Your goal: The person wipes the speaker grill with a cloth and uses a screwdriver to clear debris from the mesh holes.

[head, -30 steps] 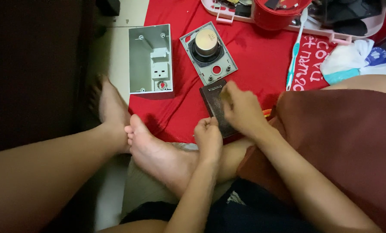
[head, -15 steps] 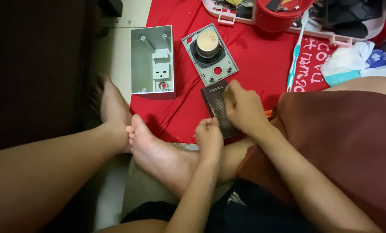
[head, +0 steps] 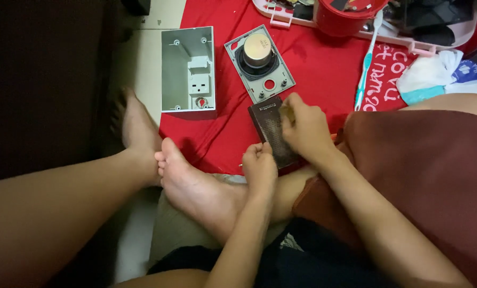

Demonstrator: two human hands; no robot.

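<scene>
Both hands worked at a dark grille panel (head: 274, 134) over the red cloth (head: 323, 69).

From the head view, the left hand (head: 259, 168) pinched its lower edge; the right hand (head: 307, 130) pressed fingers closed on its face, near the grey speaker plate (head: 258, 63) and open grey casing (head: 187, 69).

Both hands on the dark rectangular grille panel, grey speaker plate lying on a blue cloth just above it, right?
Not quite. The cloth is red, not blue, as the head view shows. The rest holds: the left hand and right hand are both on the dark rectangular grille panel, and the grey speaker plate lies just above it.
</scene>
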